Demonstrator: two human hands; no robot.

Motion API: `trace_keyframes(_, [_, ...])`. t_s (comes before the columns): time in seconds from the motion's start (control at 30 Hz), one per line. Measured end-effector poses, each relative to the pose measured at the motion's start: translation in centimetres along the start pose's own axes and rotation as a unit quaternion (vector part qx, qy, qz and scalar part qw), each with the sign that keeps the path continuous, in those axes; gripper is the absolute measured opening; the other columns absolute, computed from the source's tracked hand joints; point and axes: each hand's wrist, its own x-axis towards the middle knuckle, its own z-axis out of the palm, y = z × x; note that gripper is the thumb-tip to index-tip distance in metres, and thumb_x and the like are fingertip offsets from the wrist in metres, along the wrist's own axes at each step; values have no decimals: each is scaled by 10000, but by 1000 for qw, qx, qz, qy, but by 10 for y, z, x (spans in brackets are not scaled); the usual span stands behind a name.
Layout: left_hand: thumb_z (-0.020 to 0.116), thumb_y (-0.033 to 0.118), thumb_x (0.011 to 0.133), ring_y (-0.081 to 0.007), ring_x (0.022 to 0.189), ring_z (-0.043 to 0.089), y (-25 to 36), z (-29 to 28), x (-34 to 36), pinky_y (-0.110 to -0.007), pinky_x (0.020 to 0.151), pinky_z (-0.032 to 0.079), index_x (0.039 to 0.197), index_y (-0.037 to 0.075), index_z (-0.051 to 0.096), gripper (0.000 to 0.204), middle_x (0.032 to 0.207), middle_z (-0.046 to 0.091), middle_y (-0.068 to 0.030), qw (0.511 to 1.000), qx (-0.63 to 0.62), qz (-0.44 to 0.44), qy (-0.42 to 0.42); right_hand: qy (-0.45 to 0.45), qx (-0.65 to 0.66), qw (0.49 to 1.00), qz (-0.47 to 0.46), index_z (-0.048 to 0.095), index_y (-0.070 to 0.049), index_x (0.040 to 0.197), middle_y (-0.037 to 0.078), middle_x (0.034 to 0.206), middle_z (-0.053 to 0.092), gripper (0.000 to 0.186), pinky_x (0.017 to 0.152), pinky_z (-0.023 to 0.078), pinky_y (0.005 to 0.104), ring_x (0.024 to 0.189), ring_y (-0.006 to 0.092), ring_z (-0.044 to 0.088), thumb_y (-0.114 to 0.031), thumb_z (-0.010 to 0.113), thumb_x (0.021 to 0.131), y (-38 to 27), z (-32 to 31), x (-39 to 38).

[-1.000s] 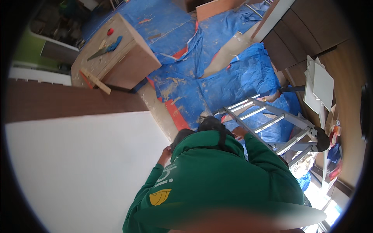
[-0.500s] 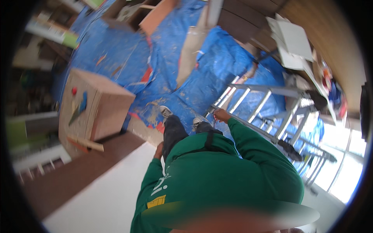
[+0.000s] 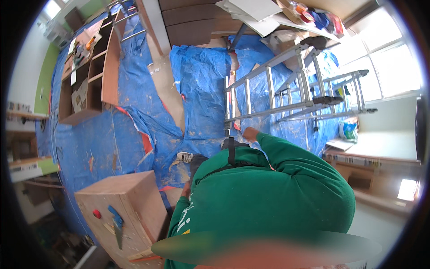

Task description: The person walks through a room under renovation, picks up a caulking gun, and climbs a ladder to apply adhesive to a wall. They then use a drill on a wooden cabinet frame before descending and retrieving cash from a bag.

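My right hand (image 3: 251, 133) hangs in front of my body, just below the foot end of an aluminium step ladder (image 3: 268, 92). A small gap seems to lie between them. Its fingers point down and away, so their closing does not show. My left hand (image 3: 185, 190) is low at my left side, partly covered by the green sleeve; its fingers are mostly hidden. Left of it stands a wooden box-like cabinet (image 3: 134, 193). On the cabinet's top lie a blue-handled saw (image 3: 117, 222), a red round object (image 3: 96, 214) and a strip of wood (image 3: 142, 254).
Crumpled blue tarpaulin (image 3: 201, 89) covers much of the floor, with bare strips between. An open-shelved wooden unit (image 3: 96, 85) lies at the far left, tools on it. White panels (image 3: 255, 13) rest on a bench at the back. A desk (image 3: 371, 161) stands at right.
My view has swung to the right, so the cabinet sits lower and the shelved unit shows more fully. I have stepped forward along the tarpaulin; my right hand now appears below the ladder's foot.
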Motion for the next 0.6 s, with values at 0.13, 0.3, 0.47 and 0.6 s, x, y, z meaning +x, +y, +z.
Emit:
trace_keyframes(0.13, [624,251,987,-230,949,676,32,-106,15,-368,770,557,1383,82,593,432,1104,682,-81,990,-128,-40,38,144,93,985,-28,776,-13,903,216,963,751,308,782,575,494,839,406,717,-234,565,871,-83,-9,43])
trace_keyframes(0.3, [630,258,984,-249,946,672,43,-214,30,-390,766,560,1363,96,568,418,1088,650,-62,953,-276,-19,126,194,228,952,61,760,-39,1047,227,1071,733,363,929,523,508,1039,406,682,-310,561,911,-164,-53,51])
trace_keyframes(0.47, [637,268,965,-249,892,672,22,-256,45,-412,728,555,1272,115,592,346,1059,642,-49,961,-251,3,119,282,-5,959,-8,741,-62,909,201,937,726,236,834,547,494,929,410,696,-237,582,900,-139,-51,60])
trace_keyframes(0.6, [614,182,933,-233,764,669,-23,-228,54,-394,659,573,1122,127,618,197,917,647,-42,970,-214,62,98,215,-85,973,1,766,-70,911,216,930,734,204,778,548,518,892,414,713,-220,651,834,-98,8,70])
